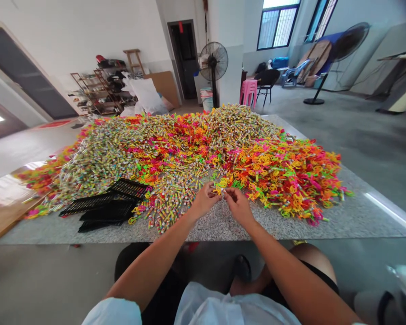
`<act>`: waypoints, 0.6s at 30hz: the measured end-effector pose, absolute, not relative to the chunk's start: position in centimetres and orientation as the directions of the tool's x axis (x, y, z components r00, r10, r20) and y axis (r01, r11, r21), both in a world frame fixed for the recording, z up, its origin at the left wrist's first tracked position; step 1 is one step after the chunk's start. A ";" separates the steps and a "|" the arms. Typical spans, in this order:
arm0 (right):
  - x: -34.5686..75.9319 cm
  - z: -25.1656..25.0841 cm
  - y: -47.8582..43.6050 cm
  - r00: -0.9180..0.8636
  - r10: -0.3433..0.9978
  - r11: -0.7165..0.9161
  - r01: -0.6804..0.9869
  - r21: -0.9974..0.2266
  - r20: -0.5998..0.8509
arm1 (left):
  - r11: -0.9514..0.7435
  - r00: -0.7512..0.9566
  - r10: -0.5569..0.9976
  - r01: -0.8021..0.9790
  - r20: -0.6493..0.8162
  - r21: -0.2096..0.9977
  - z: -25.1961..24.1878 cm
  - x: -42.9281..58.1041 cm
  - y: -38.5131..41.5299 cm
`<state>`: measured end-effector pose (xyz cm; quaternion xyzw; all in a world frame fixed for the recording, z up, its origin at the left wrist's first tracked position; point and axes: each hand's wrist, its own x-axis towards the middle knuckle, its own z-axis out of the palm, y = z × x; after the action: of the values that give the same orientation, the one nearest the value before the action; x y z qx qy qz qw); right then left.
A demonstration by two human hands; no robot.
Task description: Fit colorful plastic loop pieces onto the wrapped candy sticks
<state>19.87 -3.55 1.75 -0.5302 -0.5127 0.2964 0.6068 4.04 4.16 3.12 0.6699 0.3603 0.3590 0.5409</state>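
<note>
- Yellow plastic ring (219,188) is pinched between left hand (203,201) and right hand (236,204), fingers narrowed around it.
- Heap of bright pieces (189,153) is kept within reach on the stone table (325,225).

Daylight is filling the room, coming in through the barred window (278,22) at the upper right and through an opening at the far left edge, where it is burning out to white. Glare is streaking along the right edge of the worktop (385,210) and pooling on its left corner. Shadows are staying soft and faint. The wide lens is bending walls and floor outward toward the corners. The bottom right corner is blurring, and the top right corner is darkening.
</note>
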 end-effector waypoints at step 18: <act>19.4 3.0 -5.2 0.316 0.938 0.209 -0.188 -0.960 0.142 | -0.006 0.500 0.866 0.020 -0.004 1.000 6.2 4.6 0.6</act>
<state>19.38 -5.18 2.96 -0.4649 -0.4032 0.4235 0.6648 4.59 0.60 6.25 0.6177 0.3585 0.3487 0.6069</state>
